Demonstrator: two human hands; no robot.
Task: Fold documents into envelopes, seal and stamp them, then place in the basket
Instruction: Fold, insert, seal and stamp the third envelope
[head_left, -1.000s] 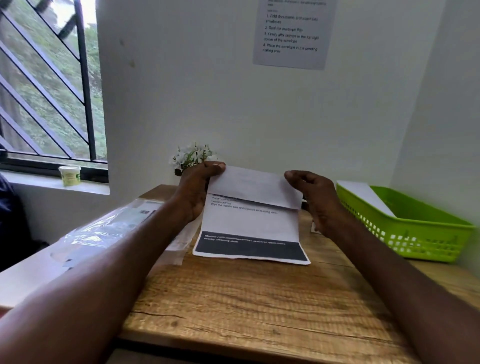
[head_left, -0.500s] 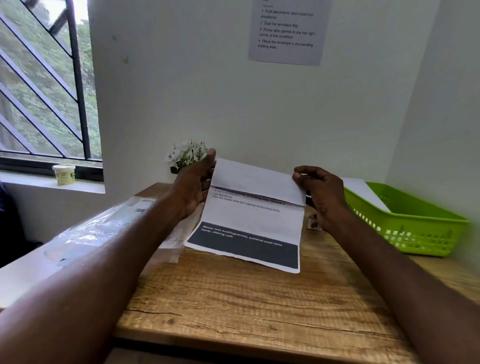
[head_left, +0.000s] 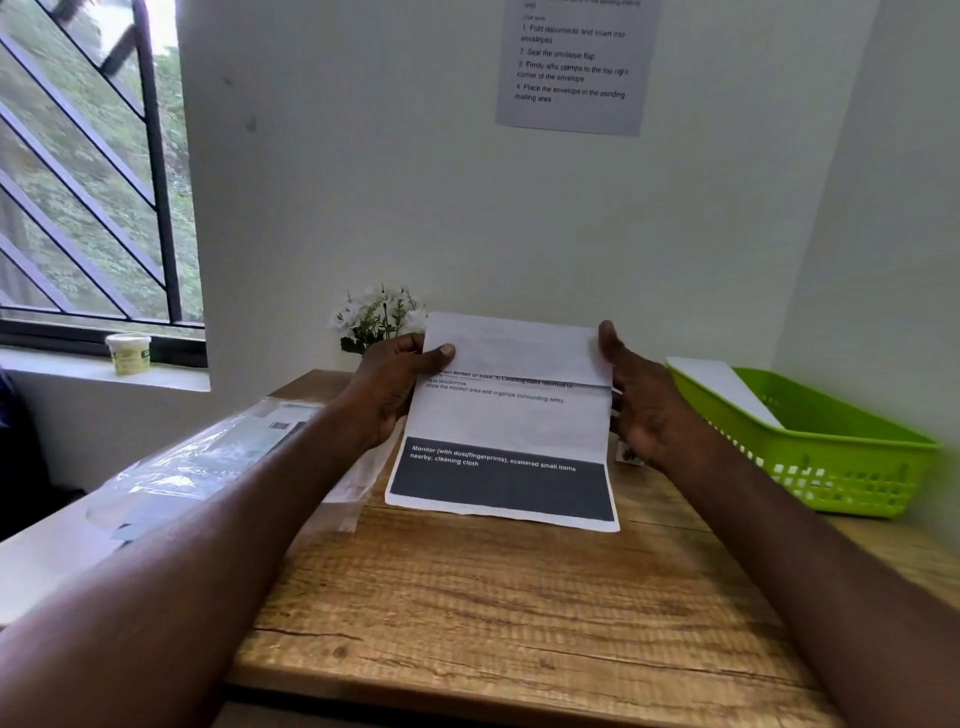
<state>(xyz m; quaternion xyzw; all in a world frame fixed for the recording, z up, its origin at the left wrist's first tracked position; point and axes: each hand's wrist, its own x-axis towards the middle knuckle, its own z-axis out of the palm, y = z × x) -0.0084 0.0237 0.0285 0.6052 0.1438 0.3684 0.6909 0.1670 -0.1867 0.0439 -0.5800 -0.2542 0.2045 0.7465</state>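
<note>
Document (head_left: 511, 415) between hands; left hand (head_left: 392, 387), right hand (head_left: 641, 402) each pinching folded top edge.

Both bare forearms reach forward from the bottom corners of the view and converge toward the middle, held at about the same height. The left hand (head_left: 387, 387) shows its back to the camera, the wrist nearly straight; its thumb lies flat across the front of the document (head_left: 506, 415) near the upper left edge, and the fingers are hidden behind the sheet, so it pinches the paper. The right hand (head_left: 641, 402) grips the opposite edge, thumb pointing up along the upper right corner, the palm turned inward, the fingers tucked out of sight behind the paper.
</note>
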